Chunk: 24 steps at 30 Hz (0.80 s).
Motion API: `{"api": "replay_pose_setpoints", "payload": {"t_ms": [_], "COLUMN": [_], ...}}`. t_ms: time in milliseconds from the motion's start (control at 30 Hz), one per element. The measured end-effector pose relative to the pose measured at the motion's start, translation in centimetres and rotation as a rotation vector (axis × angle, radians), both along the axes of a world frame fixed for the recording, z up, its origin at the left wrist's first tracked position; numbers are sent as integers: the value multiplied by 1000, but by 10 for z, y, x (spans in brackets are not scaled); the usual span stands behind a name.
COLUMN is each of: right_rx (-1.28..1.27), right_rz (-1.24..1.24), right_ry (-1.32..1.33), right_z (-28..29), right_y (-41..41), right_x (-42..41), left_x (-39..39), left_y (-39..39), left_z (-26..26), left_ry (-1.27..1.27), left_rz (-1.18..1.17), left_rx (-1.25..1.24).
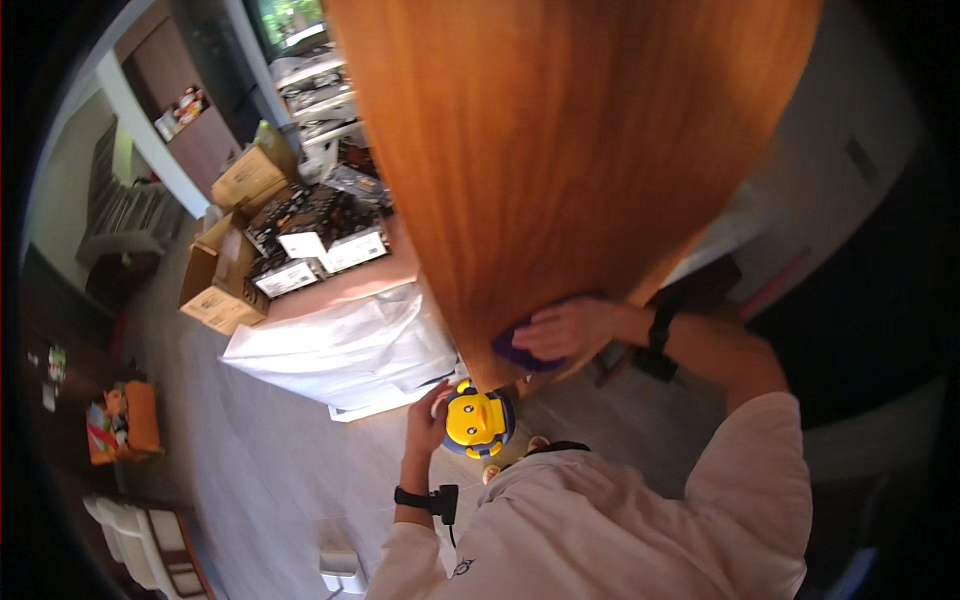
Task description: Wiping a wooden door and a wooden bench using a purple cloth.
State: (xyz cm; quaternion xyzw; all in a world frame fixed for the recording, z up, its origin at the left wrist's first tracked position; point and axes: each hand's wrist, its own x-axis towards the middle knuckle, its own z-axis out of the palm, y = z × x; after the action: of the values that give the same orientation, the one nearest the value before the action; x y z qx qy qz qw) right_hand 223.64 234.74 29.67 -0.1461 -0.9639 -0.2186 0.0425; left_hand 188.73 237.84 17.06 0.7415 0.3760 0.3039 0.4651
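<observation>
My right hand (559, 330) lies flat on a dark purple cloth (529, 356), pressing it to the near end of a long brown wooden tabletop (570, 150). The hand is slightly blurred. My left hand (427, 424) hangs beside the table's near left corner with its fingers loosely apart, and no object shows in it. Right next to it, lower down, is a yellow duck-faced item (474, 420) with a dark blue rim. Whether the left fingers touch it or the table edge, I cannot tell.
Left of the table, a surface draped in white sheeting (345, 349) bears several printed boxes (322, 225) and an open cardboard box (221, 277). On the grey floor (262, 465) stand a small white bin (343, 571) and, farther left, an orange container (135, 420) with things inside.
</observation>
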Motion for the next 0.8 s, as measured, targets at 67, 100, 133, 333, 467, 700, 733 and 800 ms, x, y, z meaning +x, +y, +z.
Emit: {"api": "replay_pose_setpoints", "payload": {"t_ms": [67, 100, 133, 333, 467, 700, 733, 800], "right_rx": [151, 264, 373, 819, 879, 596, 639, 592], "right_rz": [-27, -71, -121, -526, -688, -1268, -1268, -1304], "right_ry": [83, 86, 86, 929, 1733, 2313, 2430, 2719], "right_z": [32, 57, 84, 141, 31, -158, -182, -219], "right_y": [-8, -12, -19, -48, -30, -35, -21, -7], "right_x": [31, 40, 49, 96, 95, -24, -21, -12], "left_x": [-7, -10, -12, 28, 62, 68, 68, 73], "left_y": [5, 8, 10, 26, 36, 45, 49, 52], "left_z": [3, 5, 6, 47, 54, 66, 70, 78], "left_ry": [36, 53, 34, -124, -282, -239, -223, -241], "left_rz": [-2, -25, 10, -42, -159, -130, -87, 16], "left_rx": [68, 73, 73, 173, 338, 491, 500, 471]}}
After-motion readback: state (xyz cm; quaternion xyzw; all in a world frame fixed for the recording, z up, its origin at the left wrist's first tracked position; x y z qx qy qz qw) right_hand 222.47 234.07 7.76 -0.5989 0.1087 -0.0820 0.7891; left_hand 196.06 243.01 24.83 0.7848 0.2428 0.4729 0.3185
